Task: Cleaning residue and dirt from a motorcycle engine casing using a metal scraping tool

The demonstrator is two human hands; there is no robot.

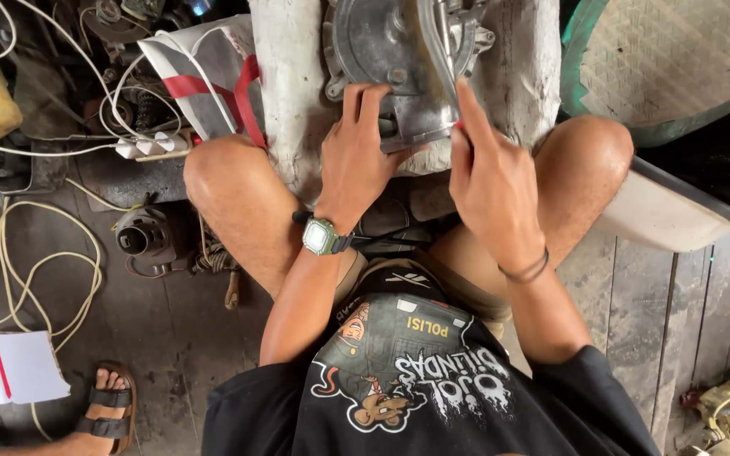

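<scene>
You sit on a worn plank floor (678,321) with your knees spread. Between them stands a pale, rough block (293,93), and on top of it lies a round grey metal engine cover (382,42), a cast part with bolt lugs around its rim.

Your left hand (356,156) rests on the lower edge of the cover, its fingers laid close together and curled over the metal, the thumb out to the side. A green-faced wristwatch (321,236) sits on that wrist.

Your right hand (492,181) is at the cover's right edge. The index finger is stretched straight up along a clear plastic tube (434,46) that runs across the cover, and the fingertips pinch something small and red (458,125) there; you cannot tell what it is. A dark band (527,270) circles that wrist.

To your left lie a grey bag with a red strap (213,76), white cables (52,262) looping over the floor, and a small dark cylindrical part (141,236). Another person's sandalled foot (107,405) shows at the bottom left, beside a white sheet of paper (6,367).
</scene>
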